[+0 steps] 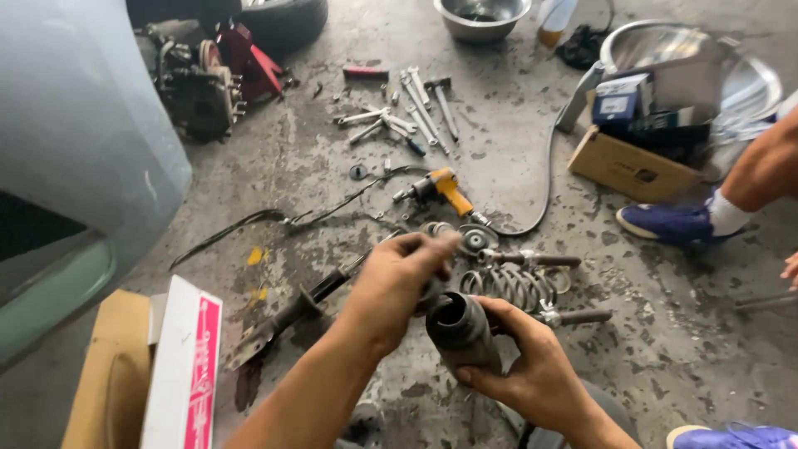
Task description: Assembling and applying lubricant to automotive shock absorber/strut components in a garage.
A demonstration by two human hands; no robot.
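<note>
My right hand (532, 366) grips a dark rubber dust boot (460, 333), a tube with its open end turned up toward me. My left hand (399, 283) hovers over the boot's mouth with fingers bent, blurred by motion, touching its upper rim; whether it holds a small part I cannot tell. Just beyond my hands a coil spring (509, 284) lies on the concrete floor beside a round strut mount (475, 239) and a strut rod (532, 259). A black shock absorber (291, 318) lies to the left of my hands.
A yellow air impact wrench (440, 188) with its hose lies farther out, several wrenches (407, 116) beyond it. A cardboard box (636, 166) and metal bowls (482, 17) stand at the back right. Another person's shoe (665, 221) is at right. White and brown boxes (179, 366) sit at left, by a car body (75, 150).
</note>
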